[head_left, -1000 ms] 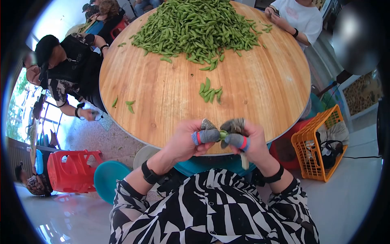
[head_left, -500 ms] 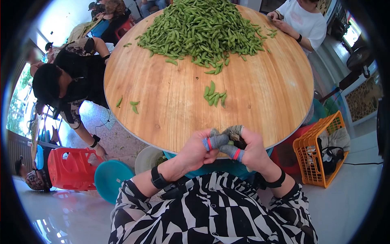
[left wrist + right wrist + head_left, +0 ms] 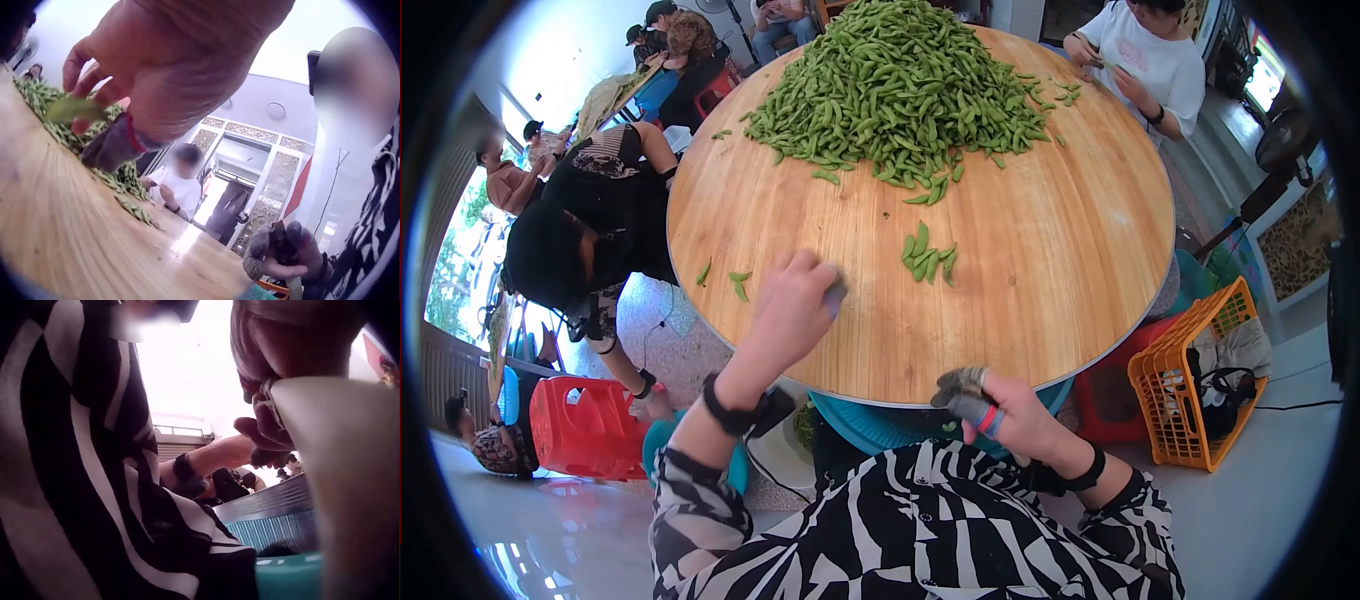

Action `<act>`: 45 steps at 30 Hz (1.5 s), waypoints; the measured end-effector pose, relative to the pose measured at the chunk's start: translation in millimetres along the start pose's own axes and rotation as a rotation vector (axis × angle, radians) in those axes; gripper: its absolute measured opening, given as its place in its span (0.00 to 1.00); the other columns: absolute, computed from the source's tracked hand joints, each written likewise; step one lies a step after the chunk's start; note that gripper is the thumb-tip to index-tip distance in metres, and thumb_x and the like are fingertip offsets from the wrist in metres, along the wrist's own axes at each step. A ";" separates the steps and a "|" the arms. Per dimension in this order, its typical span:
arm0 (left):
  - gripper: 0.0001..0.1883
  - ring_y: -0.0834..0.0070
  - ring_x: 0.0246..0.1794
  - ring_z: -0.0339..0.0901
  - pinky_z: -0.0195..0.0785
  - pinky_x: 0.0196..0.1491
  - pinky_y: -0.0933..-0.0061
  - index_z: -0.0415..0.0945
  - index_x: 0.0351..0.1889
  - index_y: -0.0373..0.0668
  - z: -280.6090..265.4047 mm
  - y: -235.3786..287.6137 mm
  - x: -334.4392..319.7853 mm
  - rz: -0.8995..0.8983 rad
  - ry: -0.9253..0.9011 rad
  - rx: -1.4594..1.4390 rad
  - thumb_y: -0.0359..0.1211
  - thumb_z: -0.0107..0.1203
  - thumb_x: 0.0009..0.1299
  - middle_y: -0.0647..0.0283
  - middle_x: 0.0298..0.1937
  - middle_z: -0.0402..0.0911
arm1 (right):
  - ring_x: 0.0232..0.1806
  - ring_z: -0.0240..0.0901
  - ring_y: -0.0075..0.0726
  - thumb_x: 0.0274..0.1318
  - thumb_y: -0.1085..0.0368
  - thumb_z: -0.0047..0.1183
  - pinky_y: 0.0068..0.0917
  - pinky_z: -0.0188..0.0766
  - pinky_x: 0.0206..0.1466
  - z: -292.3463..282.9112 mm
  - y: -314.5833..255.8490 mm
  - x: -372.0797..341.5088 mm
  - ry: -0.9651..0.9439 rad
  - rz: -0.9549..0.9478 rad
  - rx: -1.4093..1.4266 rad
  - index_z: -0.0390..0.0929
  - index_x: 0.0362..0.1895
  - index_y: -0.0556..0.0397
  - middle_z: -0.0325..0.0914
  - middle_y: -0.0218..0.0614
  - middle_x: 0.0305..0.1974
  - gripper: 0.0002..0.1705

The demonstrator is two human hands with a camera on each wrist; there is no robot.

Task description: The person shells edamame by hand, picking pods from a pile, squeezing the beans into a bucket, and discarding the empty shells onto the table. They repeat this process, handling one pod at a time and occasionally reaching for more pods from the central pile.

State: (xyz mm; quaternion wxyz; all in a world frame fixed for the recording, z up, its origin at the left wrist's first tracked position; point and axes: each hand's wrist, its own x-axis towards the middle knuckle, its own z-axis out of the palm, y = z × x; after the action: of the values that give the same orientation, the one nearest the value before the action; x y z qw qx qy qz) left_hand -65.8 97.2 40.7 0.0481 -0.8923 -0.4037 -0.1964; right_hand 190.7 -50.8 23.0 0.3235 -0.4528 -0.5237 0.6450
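Note:
My left hand reaches out over the round wooden table, near a few loose bean pods. In the left wrist view a blurred green bean pod shows by its loosely bent fingers, apart from the thumb. Close to the table's near edge, my right hand grips a tool with a pale handle; its working end is hidden among the fingers. Grey finger covers are on both hands. A small cluster of pods lies mid-table, before a large heap of green pods.
A teal basin sits beneath the near edge. To the right stands an orange crate with things inside. On the left are a red stool and a person bending down. Another person sits at the far right.
My hands were together at the near edge, with a green pod between them at first. The left has swung left over the table; the right stays near the edge. The left-hand person has bent lower.

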 end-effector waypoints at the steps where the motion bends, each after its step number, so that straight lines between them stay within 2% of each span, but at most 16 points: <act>1: 0.07 0.54 0.37 0.71 0.65 0.39 0.59 0.76 0.30 0.38 13.6 3.9 15.5 -0.063 0.014 -0.106 0.30 0.60 0.57 0.54 0.31 0.74 | 0.27 0.69 0.19 0.63 0.64 0.49 0.17 0.64 0.27 -1.2 2.2 -0.4 0.056 0.028 0.074 0.70 0.51 0.60 0.76 0.33 0.30 0.16; 2: 0.07 0.54 0.38 0.71 0.65 0.41 0.58 0.77 0.30 0.38 27.8 8.5 30.2 -0.126 0.031 -0.214 0.31 0.60 0.58 0.53 0.31 0.74 | 0.24 0.66 0.21 0.68 0.60 0.39 0.17 0.61 0.23 -2.6 0.9 0.6 0.067 -0.029 0.156 0.66 0.56 0.58 0.75 0.36 0.31 0.18; 3: 0.08 0.54 0.39 0.71 0.65 0.41 0.57 0.77 0.31 0.37 42.0 12.1 44.0 -0.156 -0.016 -0.213 0.31 0.60 0.58 0.51 0.32 0.75 | 0.24 0.66 0.21 0.68 0.60 0.39 0.17 0.61 0.23 -2.5 2.9 2.6 0.070 -0.025 0.146 0.66 0.56 0.58 0.75 0.36 0.31 0.18; 5: 0.08 0.53 0.39 0.72 0.65 0.41 0.57 0.77 0.31 0.36 64.6 18.6 65.6 -0.189 -0.059 -0.222 0.32 0.59 0.59 0.50 0.33 0.76 | 0.22 0.63 0.24 0.70 0.59 0.33 0.18 0.59 0.20 -2.5 15.4 7.1 0.260 -0.074 0.768 0.64 0.58 0.56 0.73 0.39 0.30 0.19; 9: 0.11 0.50 0.39 0.75 0.69 0.42 0.57 0.76 0.30 0.33 83.7 15.9 87.2 -0.356 -0.194 -0.398 0.32 0.59 0.56 0.45 0.35 0.78 | 0.19 0.62 0.27 0.71 0.56 0.28 0.18 0.58 0.19 9.1 19.8 0.4 0.294 0.005 0.850 0.63 0.56 0.54 0.70 0.41 0.27 0.20; 11: 0.11 0.50 0.39 0.76 0.69 0.42 0.56 0.75 0.31 0.32 85.5 14.5 83.4 -0.387 -0.278 -0.467 0.31 0.59 0.55 0.44 0.35 0.78 | 0.17 0.60 0.26 0.71 0.56 0.27 0.19 0.58 0.18 17.7 21.7 -3.7 0.322 0.029 0.755 0.63 0.55 0.54 0.70 0.41 0.26 0.20; 14: 0.09 0.51 0.36 0.76 0.69 0.39 0.57 0.74 0.31 0.32 76.6 18.4 72.7 -0.312 -0.154 -0.431 0.28 0.58 0.54 0.44 0.33 0.78 | 0.17 0.60 0.23 0.71 0.56 0.30 0.18 0.58 0.17 16.8 27.9 -4.7 0.143 -0.056 0.739 0.63 0.55 0.55 0.71 0.38 0.25 0.20; 16: 0.08 0.57 0.30 0.77 0.69 0.33 0.63 0.74 0.30 0.35 66.1 19.4 61.8 -0.276 0.018 -0.503 0.26 0.61 0.53 0.50 0.25 0.77 | 0.17 0.60 0.22 0.71 0.56 0.30 0.17 0.58 0.18 9.5 19.9 -1.2 0.197 -0.096 0.694 0.64 0.55 0.55 0.70 0.37 0.25 0.20; 20: 0.07 0.64 0.29 0.77 0.68 0.33 0.69 0.74 0.31 0.36 46.9 18.2 45.2 -0.372 0.005 -0.589 0.23 0.60 0.55 0.54 0.27 0.78 | 0.16 0.60 0.21 0.70 0.56 0.31 0.17 0.57 0.17 -3.4 6.1 13.6 0.344 -0.178 0.457 0.67 0.53 0.58 0.72 0.37 0.25 0.21; 22: 0.07 0.73 0.27 0.77 0.68 0.32 0.74 0.75 0.33 0.36 47.2 1.6 36.8 -0.135 0.238 -0.385 0.21 0.59 0.57 0.58 0.28 0.79 | 0.17 0.62 0.20 0.70 0.57 0.32 0.15 0.57 0.16 -6.4 3.3 16.5 0.321 -0.240 0.413 0.68 0.53 0.60 0.74 0.39 0.27 0.21; 23: 0.07 0.73 0.27 0.77 0.68 0.32 0.74 0.75 0.33 0.36 43.0 -6.9 31.0 -0.135 0.239 -0.384 0.21 0.59 0.57 0.58 0.28 0.79 | 0.17 0.62 0.20 0.70 0.57 0.32 0.15 0.57 0.16 -6.0 3.4 17.0 0.319 -0.241 0.413 0.68 0.53 0.60 0.74 0.39 0.27 0.21; 25: 0.08 0.79 0.26 0.75 0.68 0.33 0.77 0.75 0.34 0.37 34.8 -22.9 21.8 -0.480 0.085 -0.582 0.22 0.60 0.58 0.63 0.29 0.80 | 0.17 0.62 0.21 0.70 0.59 0.32 0.15 0.58 0.16 -6.0 4.0 17.9 0.313 -0.204 0.399 0.67 0.54 0.61 0.74 0.40 0.27 0.21; 30: 0.13 0.80 0.27 0.77 0.68 0.29 0.81 0.77 0.42 0.37 5.9 25.8 10.9 -0.551 -0.037 -1.352 0.22 0.62 0.57 0.64 0.29 0.81 | 0.16 0.61 0.21 0.70 0.59 0.32 0.16 0.57 0.16 1.4 5.0 24.0 0.266 -0.174 0.481 0.65 0.57 0.59 0.73 0.41 0.26 0.20; 33: 0.12 0.80 0.27 0.77 0.68 0.30 0.81 0.78 0.41 0.36 7.9 59.3 0.1 -0.550 -0.153 -1.533 0.23 0.62 0.58 0.63 0.29 0.82 | 0.16 0.60 0.22 0.70 0.59 0.32 0.16 0.57 0.16 4.3 4.2 25.6 0.207 -0.156 0.573 0.65 0.56 0.57 0.71 0.39 0.23 0.19; 41: 0.11 0.79 0.29 0.78 0.70 0.33 0.80 0.77 0.40 0.35 21.0 82.9 -6.4 -0.599 -0.235 -1.623 0.22 0.61 0.59 0.61 0.31 0.82 | 0.15 0.57 0.22 0.69 0.55 0.35 0.18 0.56 0.16 7.7 0.7 19.5 0.156 -0.184 0.488 0.65 0.55 0.55 0.66 0.36 0.19 0.20; 45: 0.14 0.79 0.35 0.78 0.72 0.40 0.78 0.73 0.43 0.36 22.1 85.0 -7.4 -0.542 -0.181 -1.539 0.18 0.60 0.60 0.62 0.36 0.82 | 0.15 0.58 0.17 0.69 0.63 0.33 0.14 0.55 0.16 7.2 2.4 19.8 0.097 -0.149 0.653 0.61 0.63 0.53 0.67 0.32 0.22 0.21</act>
State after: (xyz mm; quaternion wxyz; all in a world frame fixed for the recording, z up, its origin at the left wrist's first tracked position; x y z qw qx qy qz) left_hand -0.5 40.6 23.7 -0.6592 -0.5595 -0.3600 -0.3505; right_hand 176.6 -36.5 16.2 0.5224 -0.3160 -0.3050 0.7309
